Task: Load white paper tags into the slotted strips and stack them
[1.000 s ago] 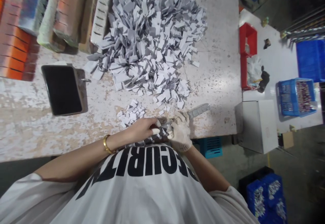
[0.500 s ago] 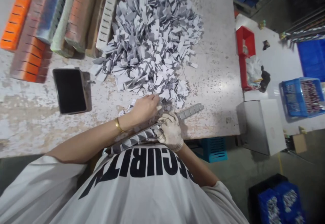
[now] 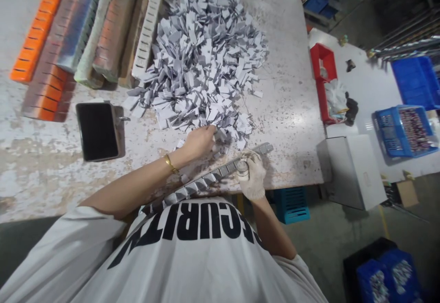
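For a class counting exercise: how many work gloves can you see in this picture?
1. A white knit glove covers the right hand, which holds a long segmented strip; the left hand is bare. No other glove shows.

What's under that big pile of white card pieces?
The pile of white card pieces rests on a worn, speckled table top, which shows around its edges. Under the middle, the pieces cover everything.

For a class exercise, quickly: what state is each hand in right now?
Left hand: curled at the paper tags; cannot tell whether it holds any.
Right hand: gloved, closed, holding the grey strip.
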Available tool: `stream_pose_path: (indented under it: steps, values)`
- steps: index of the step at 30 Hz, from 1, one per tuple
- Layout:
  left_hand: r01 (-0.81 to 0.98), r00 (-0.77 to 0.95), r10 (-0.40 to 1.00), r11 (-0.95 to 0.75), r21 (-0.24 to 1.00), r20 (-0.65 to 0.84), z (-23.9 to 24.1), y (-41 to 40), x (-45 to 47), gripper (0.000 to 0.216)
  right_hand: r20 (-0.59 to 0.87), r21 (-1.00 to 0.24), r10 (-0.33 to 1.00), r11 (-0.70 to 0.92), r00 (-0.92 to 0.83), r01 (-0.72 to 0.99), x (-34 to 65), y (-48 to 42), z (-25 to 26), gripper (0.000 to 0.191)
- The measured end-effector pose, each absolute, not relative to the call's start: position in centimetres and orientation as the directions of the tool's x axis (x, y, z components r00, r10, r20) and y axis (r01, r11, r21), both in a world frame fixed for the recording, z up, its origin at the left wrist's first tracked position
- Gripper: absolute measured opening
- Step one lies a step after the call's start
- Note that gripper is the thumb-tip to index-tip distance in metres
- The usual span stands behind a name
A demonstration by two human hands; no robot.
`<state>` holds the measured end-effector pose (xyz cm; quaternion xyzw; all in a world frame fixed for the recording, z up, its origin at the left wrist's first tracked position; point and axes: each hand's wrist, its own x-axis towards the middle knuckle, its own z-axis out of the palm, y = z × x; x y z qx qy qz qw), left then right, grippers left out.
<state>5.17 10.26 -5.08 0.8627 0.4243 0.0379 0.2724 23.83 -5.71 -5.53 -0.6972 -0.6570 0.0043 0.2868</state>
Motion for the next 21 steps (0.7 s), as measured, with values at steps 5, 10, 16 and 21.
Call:
stream_pose_path:
  steps: [5, 10, 16, 21]
  values:
    - [0.663, 0.568, 0.806, -0.327, 0.674, -0.168, -5.3, 10.1, 3.5, 0.023, 0.371, -0.357, 0.914, -0.023, 0.164, 0.934, 23.3, -3.8, -4.6, 0.024]
    - [0.506, 0.535, 0.827, -0.476, 0.719, 0.171, -4.9, 8.1, 2.4, 0.013, 0.320, -0.407, 0.927, -0.051, 0.194, 0.912, 22.1, -1.5, -3.8, 0.032]
    - [0.270, 0.701, 0.500, -0.845, 0.461, 0.507, -4.2, 6.1, 2.0, 0.015, 0.208, -0.730, 0.925, -0.070, 0.318, 0.680, 22.0, 0.3, -4.9, 0.029]
    - [0.251, 0.597, 0.649, -0.710, 0.657, 0.473, -3.9, 5.7, 2.2, 0.019, -0.059, -0.958, 0.951, -0.139, 0.304, 0.250, 22.6, 0.7, -5.1, 0.027]
